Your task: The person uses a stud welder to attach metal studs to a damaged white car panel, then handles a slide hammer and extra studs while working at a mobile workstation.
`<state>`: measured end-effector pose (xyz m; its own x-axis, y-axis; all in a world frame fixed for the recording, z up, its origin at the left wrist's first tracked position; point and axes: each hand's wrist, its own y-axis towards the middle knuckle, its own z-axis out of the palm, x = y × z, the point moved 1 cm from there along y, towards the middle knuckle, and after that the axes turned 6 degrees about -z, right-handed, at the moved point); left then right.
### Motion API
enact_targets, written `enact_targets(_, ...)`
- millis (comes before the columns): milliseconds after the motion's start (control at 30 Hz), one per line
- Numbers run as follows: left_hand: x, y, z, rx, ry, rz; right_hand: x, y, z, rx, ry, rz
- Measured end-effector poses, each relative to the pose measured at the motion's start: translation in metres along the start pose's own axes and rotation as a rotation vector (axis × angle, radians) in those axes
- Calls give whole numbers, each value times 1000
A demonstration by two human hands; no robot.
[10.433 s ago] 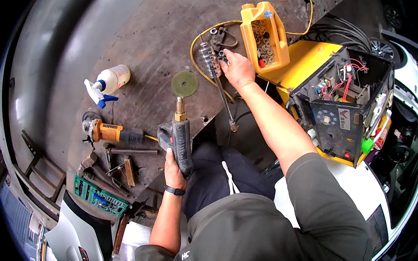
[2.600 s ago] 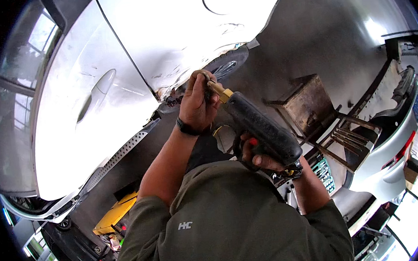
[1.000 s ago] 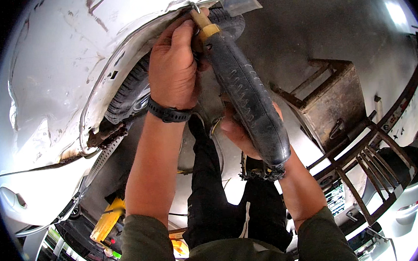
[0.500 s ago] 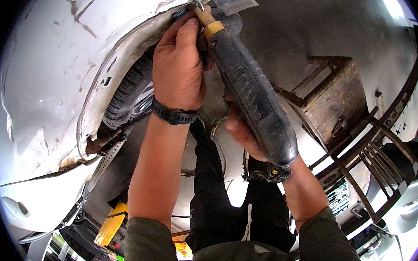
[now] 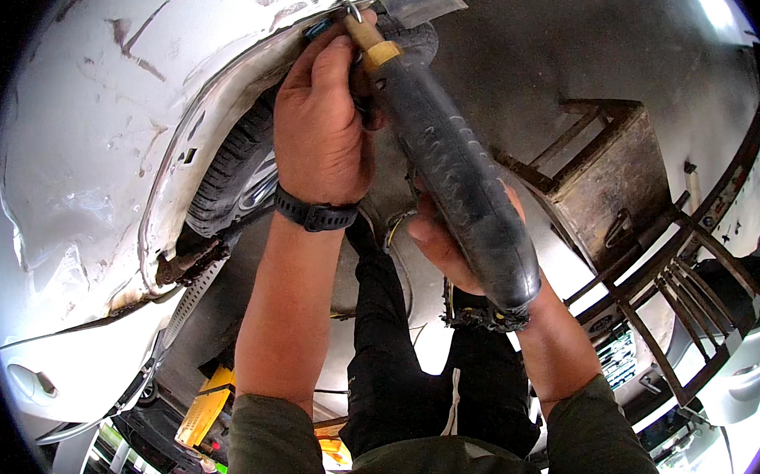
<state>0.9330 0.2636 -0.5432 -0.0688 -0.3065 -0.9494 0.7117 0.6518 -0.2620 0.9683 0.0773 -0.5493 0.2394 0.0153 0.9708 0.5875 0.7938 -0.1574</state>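
My right hand (image 5: 443,243) is wrapped round the black body of a spot-welding gun (image 5: 458,161), a long tool with a brass front end. A small metal hook at its tip meets the lip of the white car fender (image 5: 116,114), above the wheel arch. My left hand (image 5: 321,131) is closed beside the brass end, its thumb on top; what its fingers hold behind the tool is hidden. A frayed, wrapped cable end (image 5: 482,316) hangs near my right wrist.
A tyre (image 5: 230,173) sits inside the wheel arch on the left. On the right stand a rusty metal box-like stand (image 5: 614,177) and a welded bar frame (image 5: 685,312). A yellow object (image 5: 205,412) lies at lower left. Cables run along the floor by my legs.
The gun's front end has shifted slightly left and up along the fender lip, and its body has rolled a little. Both hands keep their grip.
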Motion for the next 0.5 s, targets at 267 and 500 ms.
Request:
enact_targets(267, 3, 2, -6, 36, -2, -27, -8, 4, -2, 13, -189, -229)
enact_targets(500, -1, 2, 1, -17, 106, 3, -13, 3, -1, -27, -144, -263)
